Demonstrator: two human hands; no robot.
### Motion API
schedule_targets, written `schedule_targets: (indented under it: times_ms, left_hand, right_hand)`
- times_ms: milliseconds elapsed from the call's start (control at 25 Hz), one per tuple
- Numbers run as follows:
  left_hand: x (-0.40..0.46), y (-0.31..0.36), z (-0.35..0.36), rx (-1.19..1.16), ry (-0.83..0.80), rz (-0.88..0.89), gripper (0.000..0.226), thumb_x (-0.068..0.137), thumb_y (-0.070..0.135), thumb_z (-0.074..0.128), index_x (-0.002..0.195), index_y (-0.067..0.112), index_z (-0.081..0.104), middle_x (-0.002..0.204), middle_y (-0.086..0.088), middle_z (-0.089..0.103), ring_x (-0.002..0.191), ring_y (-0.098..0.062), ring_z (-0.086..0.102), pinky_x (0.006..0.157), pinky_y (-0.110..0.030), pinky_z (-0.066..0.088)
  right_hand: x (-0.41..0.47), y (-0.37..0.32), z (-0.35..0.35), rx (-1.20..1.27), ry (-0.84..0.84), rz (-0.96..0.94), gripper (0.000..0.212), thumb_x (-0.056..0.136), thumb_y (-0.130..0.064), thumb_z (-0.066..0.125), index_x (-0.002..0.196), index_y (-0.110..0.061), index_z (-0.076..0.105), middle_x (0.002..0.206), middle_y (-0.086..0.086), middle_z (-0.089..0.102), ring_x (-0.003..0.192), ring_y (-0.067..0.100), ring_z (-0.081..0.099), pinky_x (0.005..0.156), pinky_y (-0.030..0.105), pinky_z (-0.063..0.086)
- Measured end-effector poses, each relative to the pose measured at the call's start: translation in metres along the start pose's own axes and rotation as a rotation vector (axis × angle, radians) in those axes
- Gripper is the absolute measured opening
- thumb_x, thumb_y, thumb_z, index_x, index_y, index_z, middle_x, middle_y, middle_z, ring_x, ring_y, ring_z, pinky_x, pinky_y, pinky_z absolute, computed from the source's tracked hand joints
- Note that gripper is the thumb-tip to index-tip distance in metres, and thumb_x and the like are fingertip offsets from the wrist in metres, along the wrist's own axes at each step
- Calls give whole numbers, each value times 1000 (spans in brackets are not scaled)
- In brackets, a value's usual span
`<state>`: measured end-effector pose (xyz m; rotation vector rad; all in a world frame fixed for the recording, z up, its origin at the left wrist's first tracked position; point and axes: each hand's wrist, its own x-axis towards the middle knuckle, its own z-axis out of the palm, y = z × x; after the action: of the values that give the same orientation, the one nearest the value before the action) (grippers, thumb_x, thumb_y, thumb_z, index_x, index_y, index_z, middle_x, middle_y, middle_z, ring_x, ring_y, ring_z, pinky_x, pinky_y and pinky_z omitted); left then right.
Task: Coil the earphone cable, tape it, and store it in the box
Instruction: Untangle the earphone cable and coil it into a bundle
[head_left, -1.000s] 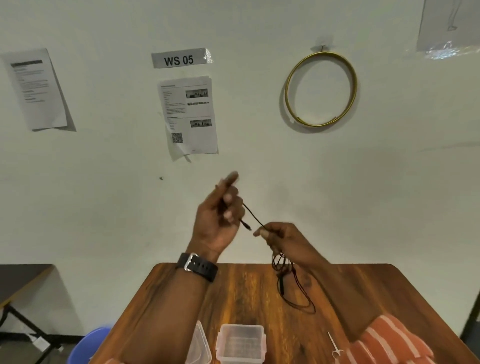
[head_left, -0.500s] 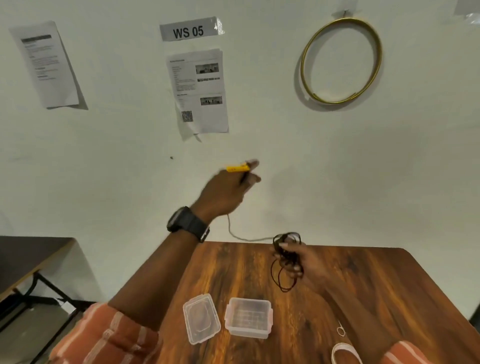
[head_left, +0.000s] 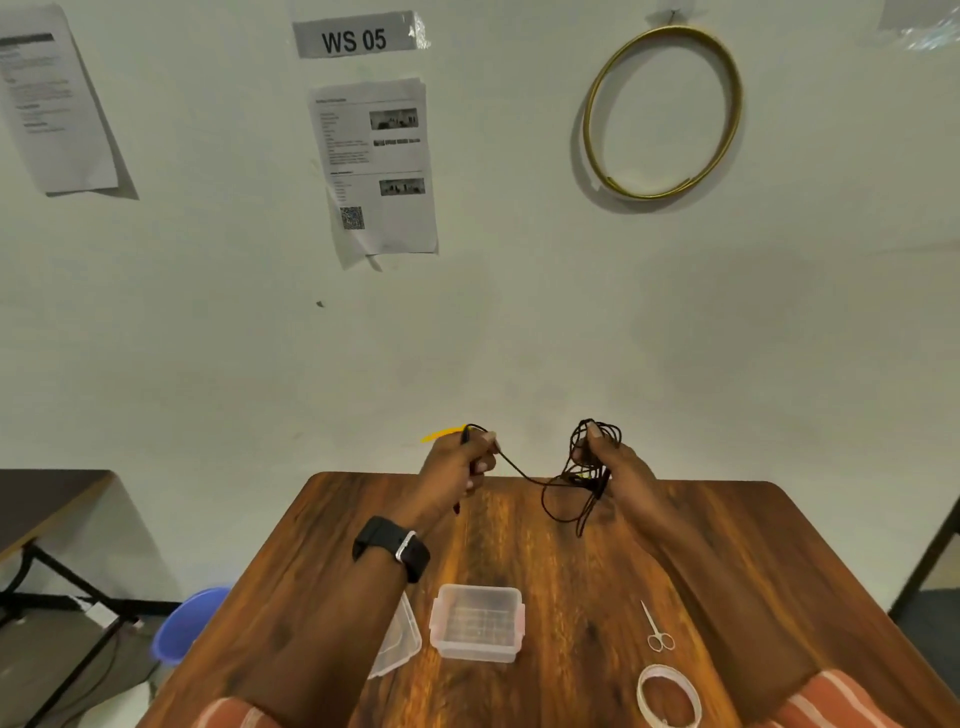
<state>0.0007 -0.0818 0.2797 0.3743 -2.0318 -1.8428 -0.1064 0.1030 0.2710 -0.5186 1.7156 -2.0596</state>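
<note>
A black earphone cable (head_left: 524, 473) stretches between both hands above the far edge of the wooden table (head_left: 571, 571). My right hand (head_left: 615, 467) grips a loose bundle of several loops of it, with strands hanging down to the table. My left hand (head_left: 457, 467) pinches the free end, where a yellow tip sticks out past the fingers. An open clear plastic box (head_left: 477, 629) stands near the front, its lid (head_left: 400, 644) lying just left, partly hidden by my left forearm. A roll of clear tape (head_left: 669, 696) lies at the front right.
Small scissors (head_left: 657, 631) lie between the box and the tape roll. A wall with papers and a gold hoop (head_left: 662, 111) rises right behind the table. A blue bin (head_left: 187, 623) and a dark side table (head_left: 47, 499) stand to the left.
My left hand has dropped from up by the wall down towards the table, closer to my right hand. The bundle in my right hand has risen a little. The view has tilted down.
</note>
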Motion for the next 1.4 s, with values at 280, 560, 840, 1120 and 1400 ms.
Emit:
schedule_targets:
  times_ms: [280, 560, 840, 1120, 1400]
  left_hand:
    - [-6, 19, 14, -93, 287, 173, 10, 94, 8, 62, 93, 2, 70, 65, -10, 63, 42, -5, 55, 55, -16, 45]
    - [-13, 26, 25, 389, -105, 249, 14, 90, 28, 71, 97, 16, 75, 95, 2, 75, 87, -5, 66, 75, -16, 47]
    - [-12, 28, 14, 406, 122, 363, 5, 85, 22, 74, 84, 17, 76, 86, 5, 74, 82, -10, 67, 71, -29, 51]
    - [-14, 35, -29, 610, -411, -344, 31, 92, 32, 69, 98, 2, 75, 98, -12, 77, 89, -27, 74, 74, -34, 61]
    - [4, 80, 18, 292, -69, 250, 27, 97, 30, 61, 115, 11, 69, 98, -1, 76, 90, -11, 71, 81, -18, 53]
  right_hand:
    - [-5, -3, -8, -91, 15, -149, 3, 87, -1, 69, 89, -2, 70, 74, 15, 74, 67, 31, 70, 63, 36, 59]
    - [-28, -12, 18, -166, -58, -251, 3, 89, -6, 68, 88, -5, 71, 72, 11, 75, 60, 19, 71, 57, 32, 58]
    - [-26, -21, 12, -579, 167, -345, 23, 88, -26, 71, 68, -16, 65, 71, -6, 64, 65, 6, 57, 63, 27, 44]
    - [-5, -57, -5, -102, 47, -169, 30, 94, -15, 60, 65, -10, 65, 62, 4, 57, 55, 13, 50, 59, 29, 44]
    - [1, -92, 28, -450, -91, -212, 26, 89, -16, 62, 63, -14, 67, 61, -4, 57, 60, 14, 42, 62, 30, 39]
